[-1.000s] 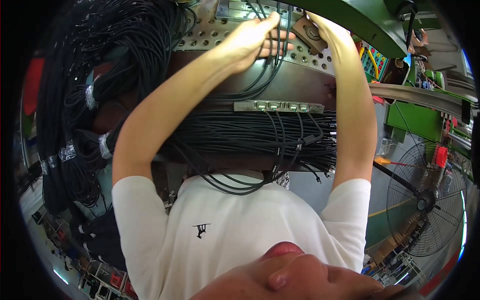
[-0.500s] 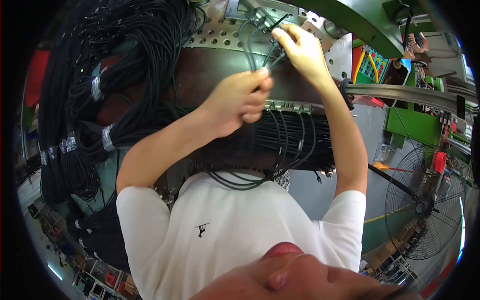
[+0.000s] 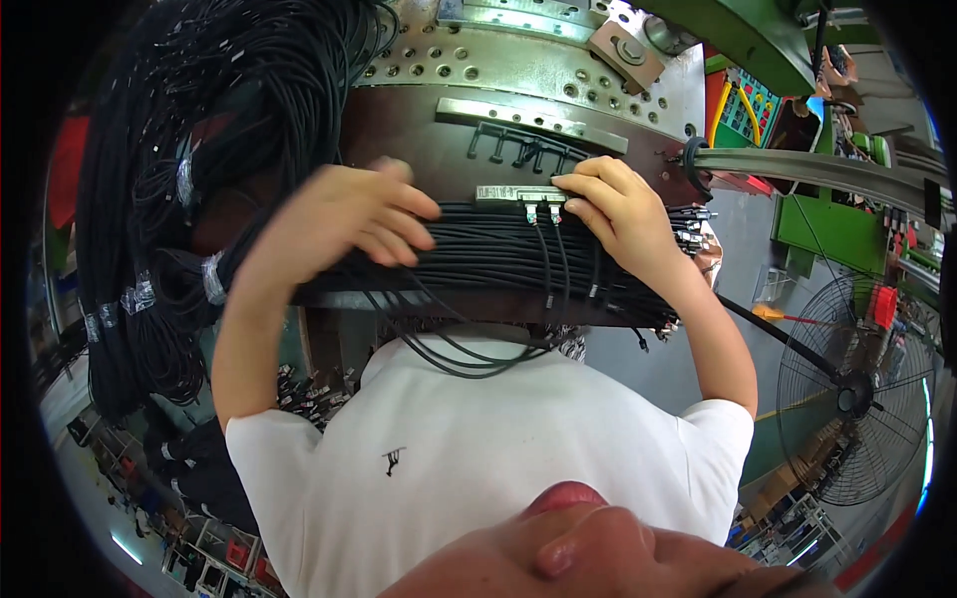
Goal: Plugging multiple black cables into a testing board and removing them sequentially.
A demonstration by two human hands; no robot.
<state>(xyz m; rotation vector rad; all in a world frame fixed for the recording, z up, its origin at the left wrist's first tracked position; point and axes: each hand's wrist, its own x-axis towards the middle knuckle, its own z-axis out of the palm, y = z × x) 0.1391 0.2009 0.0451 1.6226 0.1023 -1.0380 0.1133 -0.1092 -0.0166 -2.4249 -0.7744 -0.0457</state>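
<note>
My right hand (image 3: 620, 211) has its fingertips and thumb closed on the right end of a small metal bar fixture (image 3: 503, 193), covering that end. Black cables (image 3: 566, 264) with pale connector ends run from the fixture toward me; two of these ends show beside my fingers. My left hand (image 3: 369, 214) is blurred, with fingers spread and nothing visible in it, over the left part of a thick row of black cables (image 3: 459, 244). Just beyond the fixture lies a black comb-shaped plastic piece (image 3: 523, 148) with several short prongs.
A long metal strip (image 3: 528, 122) lies behind the comb-shaped piece, before a perforated metal plate (image 3: 429, 62). Big bundles of black cable (image 3: 319, 120) hang at the left. A green machine frame (image 3: 738, 40) overhangs the upper right; a black fan (image 3: 852, 399) stands right.
My hands have come down from the perforated plate and moved apart. The grey cables they held there are out of them. My right hand is now at the fixture; my left has swung left.
</note>
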